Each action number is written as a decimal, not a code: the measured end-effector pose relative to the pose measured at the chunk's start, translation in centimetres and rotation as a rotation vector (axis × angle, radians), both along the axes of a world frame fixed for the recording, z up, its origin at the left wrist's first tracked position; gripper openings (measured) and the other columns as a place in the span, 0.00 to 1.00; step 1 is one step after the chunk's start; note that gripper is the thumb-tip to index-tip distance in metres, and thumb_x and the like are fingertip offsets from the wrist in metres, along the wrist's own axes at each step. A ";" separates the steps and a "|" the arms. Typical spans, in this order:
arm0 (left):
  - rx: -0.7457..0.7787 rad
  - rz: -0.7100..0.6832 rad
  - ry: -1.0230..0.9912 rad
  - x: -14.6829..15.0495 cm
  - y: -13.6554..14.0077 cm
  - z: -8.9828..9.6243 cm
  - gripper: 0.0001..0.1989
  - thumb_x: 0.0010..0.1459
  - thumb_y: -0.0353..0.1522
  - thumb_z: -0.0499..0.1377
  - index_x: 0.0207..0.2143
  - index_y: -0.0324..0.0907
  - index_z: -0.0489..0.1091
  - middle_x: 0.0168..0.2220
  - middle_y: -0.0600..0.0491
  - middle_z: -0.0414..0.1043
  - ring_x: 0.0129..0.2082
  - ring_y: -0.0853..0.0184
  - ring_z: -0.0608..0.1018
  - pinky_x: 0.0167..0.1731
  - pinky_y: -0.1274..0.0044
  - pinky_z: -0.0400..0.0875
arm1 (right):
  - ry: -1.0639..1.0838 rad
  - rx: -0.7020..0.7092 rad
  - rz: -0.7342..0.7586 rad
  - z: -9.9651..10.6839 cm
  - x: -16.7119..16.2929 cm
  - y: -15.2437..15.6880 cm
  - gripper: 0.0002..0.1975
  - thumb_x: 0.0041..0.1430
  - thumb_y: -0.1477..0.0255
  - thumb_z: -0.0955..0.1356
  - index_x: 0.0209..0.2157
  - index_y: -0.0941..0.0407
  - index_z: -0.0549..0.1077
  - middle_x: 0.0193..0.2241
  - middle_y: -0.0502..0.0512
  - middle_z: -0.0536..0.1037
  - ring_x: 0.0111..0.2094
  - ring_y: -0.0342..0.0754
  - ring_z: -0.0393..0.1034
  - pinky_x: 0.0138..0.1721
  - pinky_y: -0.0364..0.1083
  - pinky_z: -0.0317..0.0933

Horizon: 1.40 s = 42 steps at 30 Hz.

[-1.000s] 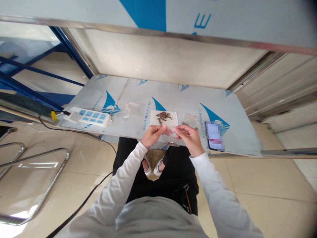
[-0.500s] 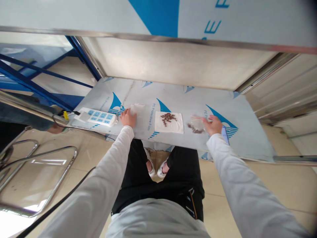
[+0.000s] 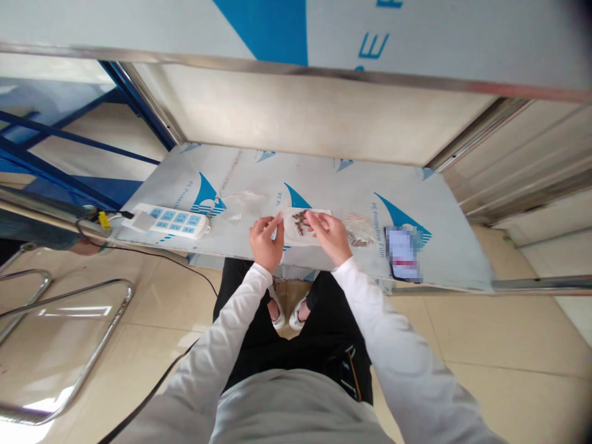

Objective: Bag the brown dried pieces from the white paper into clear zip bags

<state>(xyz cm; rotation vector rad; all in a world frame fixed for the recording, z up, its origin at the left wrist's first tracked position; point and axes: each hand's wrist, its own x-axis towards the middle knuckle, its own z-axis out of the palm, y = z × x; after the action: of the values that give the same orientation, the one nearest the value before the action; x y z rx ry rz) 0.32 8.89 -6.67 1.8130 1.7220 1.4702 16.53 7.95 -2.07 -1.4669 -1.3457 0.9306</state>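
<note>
Your right hand (image 3: 330, 234) is hovering at small brown pieces (image 3: 300, 223) lying on the white cloth (image 3: 292, 238), loosely curled, any hold hidden. Your left hand (image 3: 267, 243) is nearly pinching beside the cloth, contents unclear. The pieces are looking light and stiff; mid-length pinching is probably suiting them.

On the grey rectangular film-covered desk (image 3: 305, 166), left to right: a white oblong plastic power strip (image 3: 174, 221); a clear flat plastic bag (image 3: 243, 202); a white square cloth (image 3: 296, 237) bearing small brown elongated pieces (image 3: 300, 222); a second clear plastic bag (image 3: 359, 227); a dark-edged rectangular phone (image 3: 403, 254), near the front edge. Left hand (image 3: 267, 243), beside the cloth's left edge; right hand (image 3: 330, 236), over its right part.
</note>
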 end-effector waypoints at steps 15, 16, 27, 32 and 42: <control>-0.459 -0.314 -0.563 3.4 -3.4 1.7 0.17 0.53 0.44 0.61 0.35 0.39 0.78 0.33 0.49 0.80 0.34 0.62 0.81 0.36 0.75 0.74 | -0.496 0.150 0.052 0.2 -1.0 -3.3 0.12 0.59 0.75 0.62 0.31 0.55 0.78 0.32 0.58 0.79 0.33 0.50 0.72 0.37 0.47 0.64; -0.491 -0.322 -0.596 3.5 -3.4 1.4 0.17 0.52 0.44 0.62 0.35 0.39 0.78 0.33 0.48 0.80 0.33 0.62 0.81 0.35 0.75 0.74 | -0.561 0.144 0.041 0.2 -1.0 -3.6 0.12 0.59 0.75 0.63 0.30 0.55 0.78 0.30 0.58 0.78 0.33 0.51 0.72 0.37 0.48 0.63; -0.506 -0.177 -0.139 1.8 -4.7 3.0 0.09 0.51 0.36 0.60 0.28 0.41 0.77 0.24 0.51 0.78 0.27 0.63 0.80 0.31 0.75 0.70 | -0.162 -0.071 -0.065 -1.6 0.5 -4.7 0.08 0.55 0.67 0.68 0.32 0.56 0.75 0.23 0.53 0.78 0.25 0.48 0.73 0.29 0.45 0.64; -0.395 -0.185 0.171 1.9 -5.9 3.9 0.08 0.53 0.34 0.58 0.25 0.42 0.74 0.23 0.54 0.76 0.24 0.67 0.77 0.30 0.77 0.67 | -0.595 0.165 -0.018 -0.3 -0.3 -5.5 0.10 0.57 0.79 0.62 0.34 0.55 0.74 0.33 0.54 0.77 0.31 0.46 0.73 0.36 0.44 0.63; -0.030 -0.573 0.343 -0.1 -3.9 1.9 0.41 0.43 0.40 0.67 0.57 0.38 0.56 0.59 0.37 0.61 0.59 0.50 0.64 0.56 0.60 0.60 | -0.402 0.064 0.389 -0.4 0.6 -4.2 0.09 0.51 0.78 0.69 0.36 0.57 0.76 0.30 0.51 0.78 0.26 0.42 0.71 0.33 0.41 0.64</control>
<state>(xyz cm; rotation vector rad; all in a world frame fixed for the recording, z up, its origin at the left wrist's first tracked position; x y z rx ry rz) 0.27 4.95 -4.77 2.3788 1.1674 0.9361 17.08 3.75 -2.45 -1.4159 -1.9896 0.8455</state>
